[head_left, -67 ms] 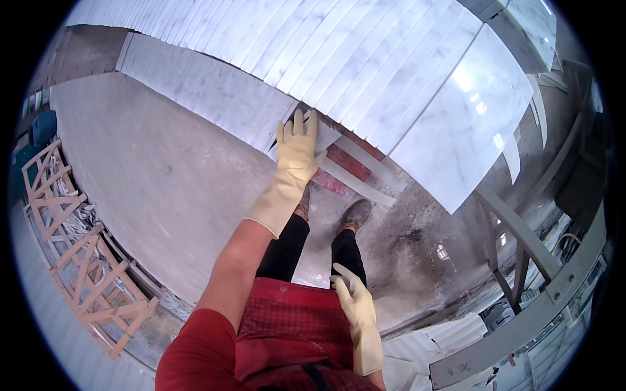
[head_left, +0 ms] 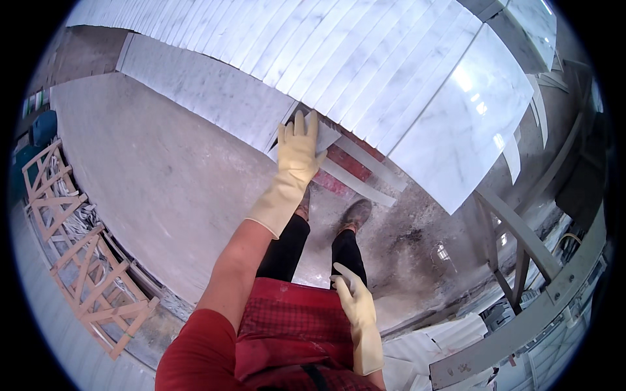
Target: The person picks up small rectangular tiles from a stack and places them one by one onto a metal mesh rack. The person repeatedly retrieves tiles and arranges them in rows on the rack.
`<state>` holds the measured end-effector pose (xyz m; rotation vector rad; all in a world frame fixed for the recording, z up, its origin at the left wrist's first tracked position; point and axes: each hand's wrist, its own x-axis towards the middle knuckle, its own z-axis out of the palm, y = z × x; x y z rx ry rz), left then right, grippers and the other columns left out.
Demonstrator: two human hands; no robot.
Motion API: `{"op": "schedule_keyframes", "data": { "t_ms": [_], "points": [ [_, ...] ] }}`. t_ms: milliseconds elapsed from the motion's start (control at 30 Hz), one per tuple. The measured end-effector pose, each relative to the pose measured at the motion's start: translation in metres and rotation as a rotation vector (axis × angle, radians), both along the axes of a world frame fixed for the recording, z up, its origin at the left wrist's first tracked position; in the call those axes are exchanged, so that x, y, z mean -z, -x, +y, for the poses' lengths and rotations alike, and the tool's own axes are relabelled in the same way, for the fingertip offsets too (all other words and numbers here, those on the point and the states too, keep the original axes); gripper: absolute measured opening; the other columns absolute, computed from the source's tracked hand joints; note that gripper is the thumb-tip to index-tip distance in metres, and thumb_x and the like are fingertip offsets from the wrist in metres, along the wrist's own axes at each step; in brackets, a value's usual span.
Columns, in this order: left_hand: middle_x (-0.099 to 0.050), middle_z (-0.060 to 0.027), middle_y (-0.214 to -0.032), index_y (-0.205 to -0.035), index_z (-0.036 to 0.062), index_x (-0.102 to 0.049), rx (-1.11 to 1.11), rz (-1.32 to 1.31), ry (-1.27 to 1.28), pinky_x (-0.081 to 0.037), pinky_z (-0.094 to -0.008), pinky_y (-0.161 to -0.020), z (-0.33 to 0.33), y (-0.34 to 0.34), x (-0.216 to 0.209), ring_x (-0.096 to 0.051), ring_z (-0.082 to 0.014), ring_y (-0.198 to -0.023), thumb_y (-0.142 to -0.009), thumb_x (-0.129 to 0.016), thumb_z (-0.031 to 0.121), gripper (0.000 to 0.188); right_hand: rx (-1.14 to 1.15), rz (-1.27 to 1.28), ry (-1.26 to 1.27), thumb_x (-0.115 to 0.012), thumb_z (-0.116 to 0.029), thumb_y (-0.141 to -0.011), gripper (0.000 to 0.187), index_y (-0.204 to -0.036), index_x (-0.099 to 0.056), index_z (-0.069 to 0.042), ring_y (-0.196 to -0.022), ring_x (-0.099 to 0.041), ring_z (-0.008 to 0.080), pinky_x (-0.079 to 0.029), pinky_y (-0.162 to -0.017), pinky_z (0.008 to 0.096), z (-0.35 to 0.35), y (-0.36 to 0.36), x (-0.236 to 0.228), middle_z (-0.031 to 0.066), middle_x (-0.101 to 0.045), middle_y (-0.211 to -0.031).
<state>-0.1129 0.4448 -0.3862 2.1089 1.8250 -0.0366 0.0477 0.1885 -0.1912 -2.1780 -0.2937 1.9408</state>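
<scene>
My left hand [head_left: 298, 151], in a cream rubber glove, reaches forward with its fingers stretched out. It lies over a small grey-white piece of marble [head_left: 326, 135] at the end of a low row of marble tiles [head_left: 208, 85]; whether it presses on the piece is hidden. Beyond the fingers rises a long row of polished white marble tiles [head_left: 365, 58] standing close together. My right hand [head_left: 354, 296], gloved alike, hangs by my waist beside the red checked apron [head_left: 293, 313]. Its fingers are loosely bent and apart, holding nothing.
Pale thin strips [head_left: 358, 182] lie over a red patch [head_left: 345, 163] on the floor by my shoes [head_left: 355, 214]. Wooden frames [head_left: 91, 280] stand at the left. A metal frame [head_left: 521, 326] is at the right, near stacked white slabs [head_left: 443, 339].
</scene>
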Motion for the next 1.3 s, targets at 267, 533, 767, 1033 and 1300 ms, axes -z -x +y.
{"op": "schedule_keyframes", "data": {
  "t_ms": [267, 533, 767, 1033, 1300],
  "points": [
    [-0.046, -0.0229, -0.160, -0.163, 0.0162, -0.038, -0.067, -0.064, -0.025, -0.046, -0.0508, -0.113, -0.005, -0.003, 0.034, -0.057, -0.0415, -0.131, -0.074, -0.093, 0.039, 0.107, -0.002, 0.007, 0.007, -0.063, -0.024, -0.109, 0.046, -0.152, -0.062, -0.010, -0.124, -0.067, 0.0197, -0.047, -0.111, 0.0327, 0.003, -0.009, 0.003, 0.0143, -0.075, -0.133],
    [-0.056, -0.0194, -0.145, -0.161, 0.0179, -0.037, -0.042, 0.047, -0.047, -0.055, -0.0489, -0.090, 0.000, -0.005, 0.050, -0.068, -0.0356, -0.109, -0.069, -0.093, 0.024, 0.108, 0.020, -0.008, -0.012, -0.063, -0.023, -0.109, 0.046, -0.152, -0.061, -0.009, -0.125, -0.067, 0.0199, -0.047, -0.111, 0.0329, 0.004, -0.021, 0.004, 0.0145, -0.074, -0.133],
    [-0.059, -0.0232, -0.142, -0.165, 0.0128, -0.032, -0.313, -0.099, 0.359, -0.056, -0.0519, -0.101, -0.009, -0.023, -0.029, -0.065, -0.0445, -0.122, -0.067, -0.096, 0.022, 0.117, 0.033, -0.060, -0.093, -0.061, -0.018, -0.109, 0.042, -0.150, -0.063, -0.006, -0.107, -0.071, 0.0183, -0.054, -0.101, 0.0315, -0.001, -0.030, 0.006, 0.0139, -0.077, -0.124],
    [-0.058, -0.0211, -0.151, -0.171, 0.0083, -0.024, -1.021, -1.387, 0.940, -0.050, -0.0454, -0.115, -0.155, -0.006, -0.131, -0.060, -0.0334, -0.138, -0.074, -0.088, 0.000, 0.117, 0.122, -0.023, -0.083, -0.060, -0.025, -0.110, 0.051, -0.157, -0.055, -0.005, -0.110, -0.070, 0.0204, -0.055, -0.100, 0.0347, -0.019, -0.041, -0.001, 0.0150, -0.074, -0.126],
    [-0.060, -0.0154, -0.151, -0.163, 0.0040, -0.040, -0.906, -1.794, 1.221, -0.049, -0.0442, -0.116, -0.261, 0.026, -0.301, -0.060, -0.0304, -0.138, -0.082, -0.075, 0.013, 0.089, 0.000, 0.490, -0.111, -0.056, -0.043, -0.113, 0.056, -0.151, -0.057, -0.002, -0.121, -0.063, 0.0163, -0.049, -0.105, 0.0346, -0.071, -0.037, -0.105, 0.0071, -0.069, -0.135]
  ]
}}
